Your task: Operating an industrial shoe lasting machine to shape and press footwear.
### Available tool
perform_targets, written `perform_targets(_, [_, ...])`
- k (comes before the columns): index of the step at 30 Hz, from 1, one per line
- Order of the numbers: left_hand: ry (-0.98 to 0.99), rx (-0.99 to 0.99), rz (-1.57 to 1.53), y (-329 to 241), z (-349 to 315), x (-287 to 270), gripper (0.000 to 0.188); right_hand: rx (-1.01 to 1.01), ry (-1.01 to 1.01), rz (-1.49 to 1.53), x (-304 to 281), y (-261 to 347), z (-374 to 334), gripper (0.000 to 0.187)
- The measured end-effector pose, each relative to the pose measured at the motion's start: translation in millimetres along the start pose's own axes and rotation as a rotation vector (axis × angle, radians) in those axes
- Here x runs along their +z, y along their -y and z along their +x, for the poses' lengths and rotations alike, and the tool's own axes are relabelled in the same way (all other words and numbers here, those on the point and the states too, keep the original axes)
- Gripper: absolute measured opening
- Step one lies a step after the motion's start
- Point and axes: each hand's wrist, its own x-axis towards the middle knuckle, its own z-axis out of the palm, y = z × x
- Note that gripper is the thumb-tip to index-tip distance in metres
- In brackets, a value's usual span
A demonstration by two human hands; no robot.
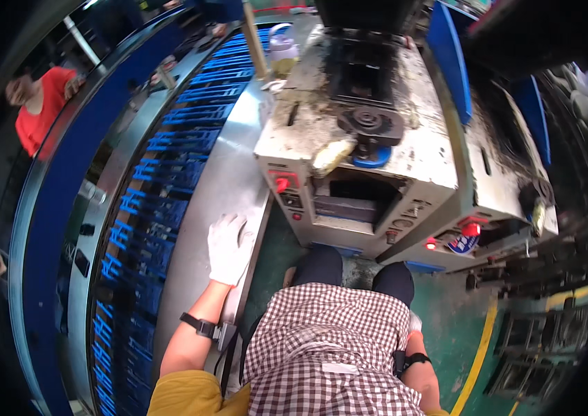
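Observation:
My left hand (230, 249), in a white glove, lies flat on the metal ledge (197, 229) beside the conveyor, fingers stretched out and holding nothing. Low at my right side, my right hand (415, 323) shows only a bit of white glove past the checkered apron (328, 326); its fingers are hidden. In front of my knees stands a worn cream-coloured machine (287, 149) with an opening in its front. A dark round metal part (370, 121) sits on its top, next to a crumpled yellowish cloth or glove (333, 157). A red knob (282, 184) is on its front left.
Left of the ledge runs a conveyor with blue racks (190, 128). A person in a red top (51, 104) is beyond it. A pale bottle (282, 45) stands at the far end of the ledge. A second machine (508, 194) and metal racks (536, 347) are on the right.

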Motion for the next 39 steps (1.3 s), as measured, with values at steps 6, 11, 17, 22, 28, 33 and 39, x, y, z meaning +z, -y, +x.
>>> perform_targets(6, [-0.168, -0.286, 0.188, 46, -20, -18, 0.05, 0.136, 0.086, 0.159, 0, -3, 15, 0.047])
perform_targets(11, [-0.471, -0.82, 0.373, 153, -47, -97, 0.062, 0.224, 0.297, 0.043, -7, -11, 19, 0.055])
perform_targets(17, [-0.773, -1.682, 0.498, 214, -78, -183, 0.1, 0.132, 0.358, 0.013, -30, -17, 31, 0.052])
perform_targets(22, [-0.22, -0.54, 0.434, 321, -257, -220, 0.033, -0.634, 0.766, -0.113, -36, -69, 91, 0.05])
perform_targets(28, [-0.265, -0.977, -0.599, 301, -211, -203, 0.045, -0.014, -0.1, 0.148, -60, -65, 74, 0.034])
perform_targets(33, [-0.694, -1.296, -1.288, 197, -211, -222, 0.047, -0.521, -0.352, 0.576, 30, 220, -77, 0.014])
perform_targets(39, [-0.286, -0.875, -1.815, 54, -60, -171, 0.06, -1.428, 0.369, -0.239, 123, 423, -272, 0.033])
